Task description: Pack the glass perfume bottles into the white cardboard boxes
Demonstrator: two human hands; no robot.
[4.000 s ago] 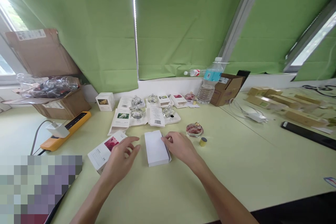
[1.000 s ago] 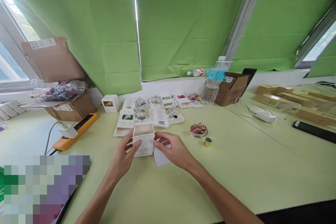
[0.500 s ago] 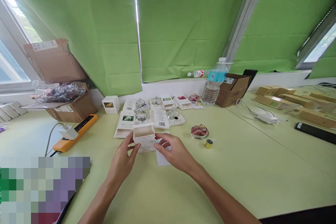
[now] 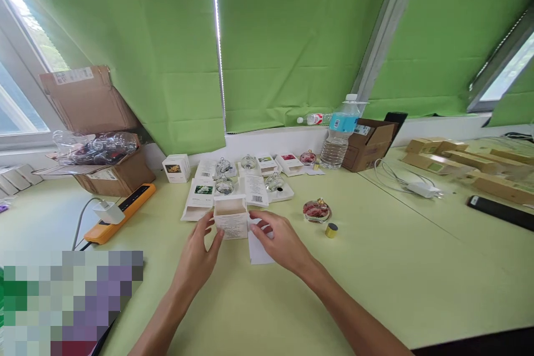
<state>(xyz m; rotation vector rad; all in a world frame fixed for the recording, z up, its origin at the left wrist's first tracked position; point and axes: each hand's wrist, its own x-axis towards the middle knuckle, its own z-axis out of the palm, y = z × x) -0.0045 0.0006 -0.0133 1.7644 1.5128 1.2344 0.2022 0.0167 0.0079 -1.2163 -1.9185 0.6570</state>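
A small white carton (image 4: 231, 225), printed with fine text and with its top open, stands upright on the table before me. My left hand (image 4: 202, 243) grips its left side, thumb on the front and fingers behind. My right hand (image 4: 273, 235) is at the carton's right edge, fingers bent and thumb apart; a narrow gap shows between thumb and carton. Under this hand lies a flat white piece (image 4: 261, 247), partly covered. To the right are a round glass bottle with dark red contents (image 4: 317, 211) and a gold cap with a dark top (image 4: 331, 230).
Behind the carton are opened white boxes (image 4: 200, 198) and clear glass bottles (image 4: 224, 184). An orange power strip (image 4: 120, 214) and a brown cardboard box (image 4: 117, 174) are left. A large water bottle (image 4: 336, 136), a charger (image 4: 423, 189) and long cartons (image 4: 471, 159) are right.
The carton has shifted slightly right and away from me. My left hand has moved along with it. My right hand has slid a little right, its thumb coming off the carton's edge.
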